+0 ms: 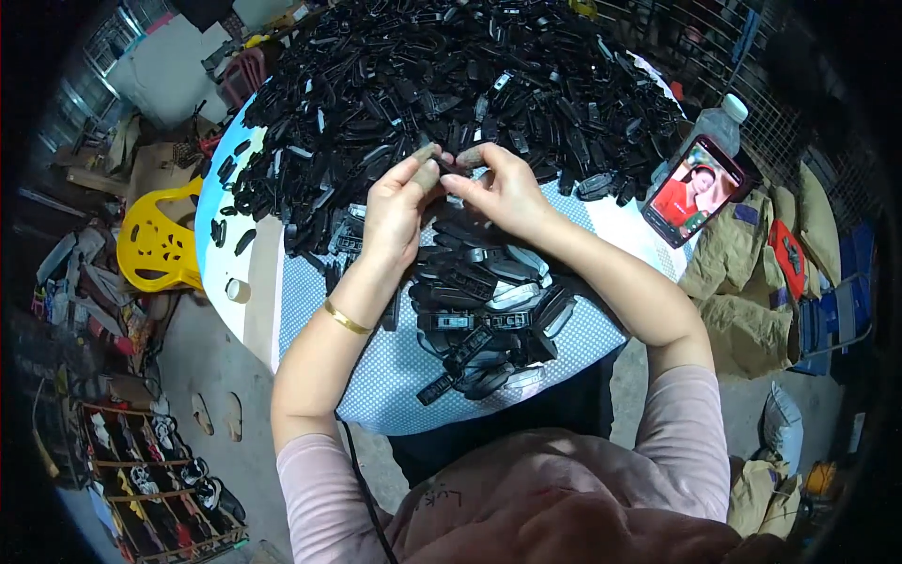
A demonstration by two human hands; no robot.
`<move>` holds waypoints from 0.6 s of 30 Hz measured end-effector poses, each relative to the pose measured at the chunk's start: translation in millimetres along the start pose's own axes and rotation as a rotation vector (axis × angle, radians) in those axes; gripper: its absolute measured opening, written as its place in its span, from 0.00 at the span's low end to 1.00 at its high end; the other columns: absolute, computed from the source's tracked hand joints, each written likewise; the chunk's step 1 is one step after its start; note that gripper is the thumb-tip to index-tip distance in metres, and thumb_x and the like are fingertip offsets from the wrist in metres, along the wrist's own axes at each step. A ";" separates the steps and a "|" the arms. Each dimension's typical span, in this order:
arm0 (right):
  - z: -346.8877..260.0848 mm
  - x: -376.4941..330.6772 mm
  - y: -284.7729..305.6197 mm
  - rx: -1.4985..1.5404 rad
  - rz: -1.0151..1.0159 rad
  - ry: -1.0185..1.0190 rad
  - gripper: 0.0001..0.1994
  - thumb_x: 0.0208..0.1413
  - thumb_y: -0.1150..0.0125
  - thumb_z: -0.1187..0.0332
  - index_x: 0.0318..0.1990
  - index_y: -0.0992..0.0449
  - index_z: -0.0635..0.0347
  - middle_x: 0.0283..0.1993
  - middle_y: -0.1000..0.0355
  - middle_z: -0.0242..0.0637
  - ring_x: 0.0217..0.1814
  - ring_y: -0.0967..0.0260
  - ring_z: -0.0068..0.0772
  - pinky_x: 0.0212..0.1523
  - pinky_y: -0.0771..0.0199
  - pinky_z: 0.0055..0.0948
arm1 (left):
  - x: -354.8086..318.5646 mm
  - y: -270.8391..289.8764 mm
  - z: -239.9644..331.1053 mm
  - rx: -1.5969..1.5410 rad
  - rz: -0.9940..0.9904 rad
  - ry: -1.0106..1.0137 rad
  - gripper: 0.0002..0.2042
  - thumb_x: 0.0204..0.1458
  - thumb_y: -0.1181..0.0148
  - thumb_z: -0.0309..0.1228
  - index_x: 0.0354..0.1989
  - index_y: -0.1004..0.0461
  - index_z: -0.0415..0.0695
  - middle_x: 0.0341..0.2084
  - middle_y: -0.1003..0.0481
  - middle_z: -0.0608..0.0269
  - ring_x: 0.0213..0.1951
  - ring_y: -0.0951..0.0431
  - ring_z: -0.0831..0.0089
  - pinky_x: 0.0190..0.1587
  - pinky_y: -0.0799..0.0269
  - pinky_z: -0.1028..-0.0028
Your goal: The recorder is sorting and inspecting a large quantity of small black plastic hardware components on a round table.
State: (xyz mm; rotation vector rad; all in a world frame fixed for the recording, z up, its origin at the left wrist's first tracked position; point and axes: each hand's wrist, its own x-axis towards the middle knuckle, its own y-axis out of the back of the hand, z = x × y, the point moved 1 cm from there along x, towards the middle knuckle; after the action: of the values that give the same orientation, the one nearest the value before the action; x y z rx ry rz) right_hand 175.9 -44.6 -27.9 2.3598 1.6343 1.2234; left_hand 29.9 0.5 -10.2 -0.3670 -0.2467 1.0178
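The left hand (399,202) and the right hand (498,188) meet in the middle, over the table (395,376). The fingertips of both hands come together and pinch one small black plastic part (454,165). The part sits right between the two hands, touching the thumbs and first fingers on each side. It is held up a little above the things on the table. Most of the part is hidden by the fingers, so its shape is hard to tell. The fingertips look grey and dusty.

Behind the hands lies a big pile of black parts (451,75). It fills the far side of the table. Just under the wrists lies a smaller heap of black parts (484,310), close to the person. Some of these have a shiny clear bit on them.

The left wrist wears a thin gold bangle (346,320). The table has a blue dotted cloth (376,367) on it.

To the right, a phone (693,193) leans against a clear bottle (719,127), and its screen is lit. A yellow chair (155,240) stands to the left of the table.
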 end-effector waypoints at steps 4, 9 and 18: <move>-2.9 1.2 5.8 0.189 -0.294 -0.250 0.15 0.50 0.38 0.59 0.35 0.25 0.65 0.25 0.28 0.34 0.25 0.32 0.24 0.26 0.33 0.24 | -1.0 1.0 7.1 0.133 -0.116 -0.109 0.12 0.53 0.50 0.21 0.46 0.29 0.35 0.38 0.26 0.61 0.40 0.27 0.76 0.46 0.33 0.79; -26.6 -4.3 9.9 -0.011 -0.113 0.046 0.15 0.46 0.37 0.60 0.33 0.24 0.64 0.23 0.28 0.46 0.24 0.29 0.41 0.24 0.33 0.32 | -5.7 2.2 12.7 0.212 -0.172 -0.225 0.11 0.52 0.49 0.20 0.44 0.28 0.35 0.37 0.25 0.60 0.40 0.27 0.75 0.47 0.34 0.78; 7.9 46.6 59.1 -0.313 -0.225 0.137 0.21 0.43 0.35 0.57 0.41 0.25 0.63 0.39 0.28 0.47 0.40 0.30 0.44 0.42 0.30 0.35 | -19.2 -8.5 37.8 0.406 -0.305 -0.361 0.16 0.48 0.45 0.19 0.48 0.30 0.35 0.40 0.25 0.60 0.38 0.26 0.77 0.44 0.30 0.79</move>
State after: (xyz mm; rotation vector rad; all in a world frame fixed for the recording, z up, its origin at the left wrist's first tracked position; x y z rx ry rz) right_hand 233.8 -30.9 19.0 1.8922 1.5547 1.4932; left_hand 12.9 -13.1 27.1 0.2226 -0.3975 0.8019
